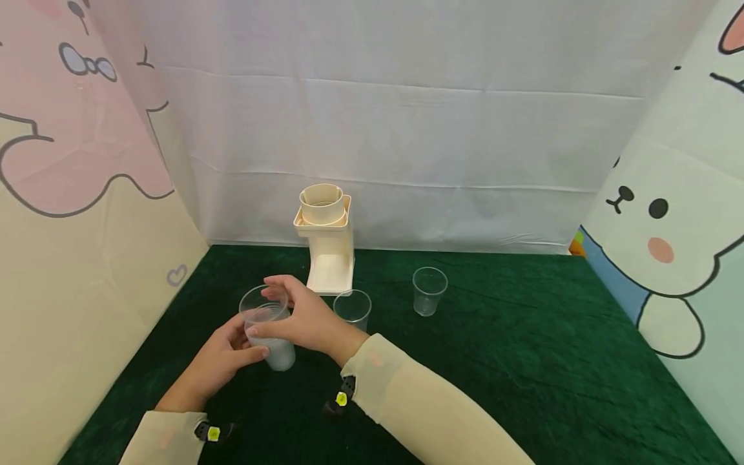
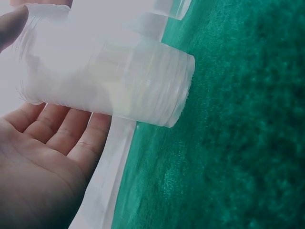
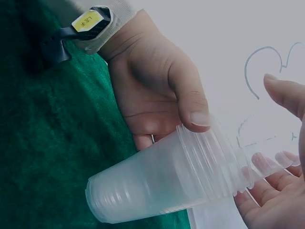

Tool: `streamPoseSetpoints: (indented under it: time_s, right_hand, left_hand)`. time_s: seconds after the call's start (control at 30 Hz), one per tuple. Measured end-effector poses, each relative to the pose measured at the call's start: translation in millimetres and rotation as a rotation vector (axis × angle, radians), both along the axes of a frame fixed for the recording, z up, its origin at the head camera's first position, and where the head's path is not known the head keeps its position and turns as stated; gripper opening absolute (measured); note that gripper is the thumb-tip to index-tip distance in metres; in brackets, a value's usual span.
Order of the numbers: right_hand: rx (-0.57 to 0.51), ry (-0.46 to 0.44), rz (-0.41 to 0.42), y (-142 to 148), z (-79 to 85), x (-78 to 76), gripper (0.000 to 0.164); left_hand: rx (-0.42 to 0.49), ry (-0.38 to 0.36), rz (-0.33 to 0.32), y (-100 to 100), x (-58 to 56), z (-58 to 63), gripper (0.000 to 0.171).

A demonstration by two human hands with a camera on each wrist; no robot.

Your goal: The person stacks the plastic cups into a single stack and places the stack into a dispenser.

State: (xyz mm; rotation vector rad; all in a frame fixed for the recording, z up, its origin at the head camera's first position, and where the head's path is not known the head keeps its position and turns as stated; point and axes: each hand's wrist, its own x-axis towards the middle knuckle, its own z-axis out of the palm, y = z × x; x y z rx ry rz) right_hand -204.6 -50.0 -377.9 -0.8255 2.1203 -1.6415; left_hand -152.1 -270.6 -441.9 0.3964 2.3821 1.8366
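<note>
My left hand (image 1: 217, 365) grips a stack of clear plastic cups (image 1: 280, 354), thumb on the near side and fingers curled behind. In the right wrist view the nested rims of the stack (image 3: 143, 186) show close together, and its closed base points down left. A clear plastic cup (image 1: 256, 298) stands out at the top of the stack, its mouth up. My right hand (image 1: 308, 320) is around that cup, thumb across its front and fingers at its far side. In the left wrist view the stack (image 2: 143, 81) lies over the palm side of my left fingers (image 2: 88, 138).
Behind the hands stands a cream cup holder (image 1: 330, 261) with a round ring on top. One clear cup (image 1: 352, 303) is partly hidden by my right forearm; another clear cup (image 1: 429, 290) stands farther right. A green cloth (image 1: 523, 349) covers the table, with a white curtain (image 1: 407, 129) behind.
</note>
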Motion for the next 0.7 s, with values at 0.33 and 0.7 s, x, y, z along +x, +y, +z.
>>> streamPoseSetpoints:
  time_s: [0.33,0.7]
  right_hand:
    - [0.009,-0.018,0.008,1.8,-6.1,0.2,0.082]
    - [0.018,0.005,-0.004,11.5,-4.6,1.5,0.083]
  left_hand:
    - [-0.022,-0.02,0.022,1.3,-1.2,0.2,0.062]
    - [-0.017,-0.026,0.026,2.0,-1.8,-0.5,0.064]
